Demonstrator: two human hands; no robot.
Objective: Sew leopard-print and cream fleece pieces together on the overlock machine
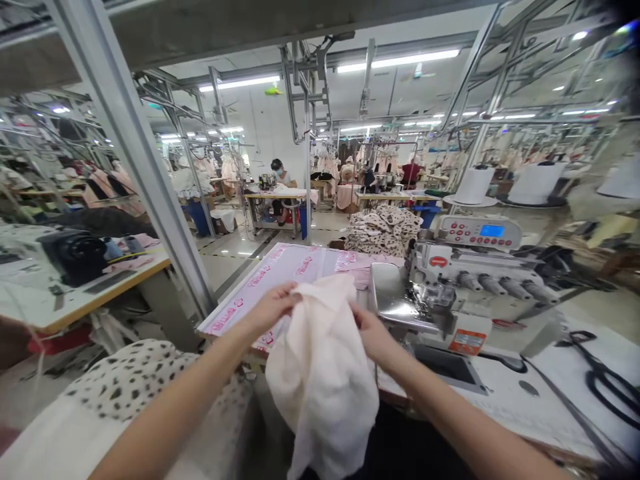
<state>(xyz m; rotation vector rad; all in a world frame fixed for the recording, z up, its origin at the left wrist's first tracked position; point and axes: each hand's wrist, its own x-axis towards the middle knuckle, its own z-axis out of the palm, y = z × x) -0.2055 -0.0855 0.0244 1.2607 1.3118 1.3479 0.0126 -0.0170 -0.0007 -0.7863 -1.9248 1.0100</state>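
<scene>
- Pinches the pale cloth near its upper left corner with the left hand, thumb and fingers closed on it.
- Grips the cloth's right side with the right hand, fingertips partly hidden behind folds.
- Hangs free below and between both hands, overlapping the near edge of the pink-printed tabletop.
- Leaves open, flat room beyond the left hand, across that tabletop; bounded farther left by a straight metal post.
- Leaves less room beyond the right hand, where the polished, round-cornered metal plate of the sewing machine sits near.
- Shows soft, thin-looking weave in the cloth, bunched into deep folds and a rounded, drooping bag shape.
- Shows smooth white fabric with dark specks, the spotted fabric, heaped left of the left forearm.
- Includes black scissors, looped and hard, well right of the right hand.
- Includes a crumpled spotted pile farther beyond both hands.
</scene>
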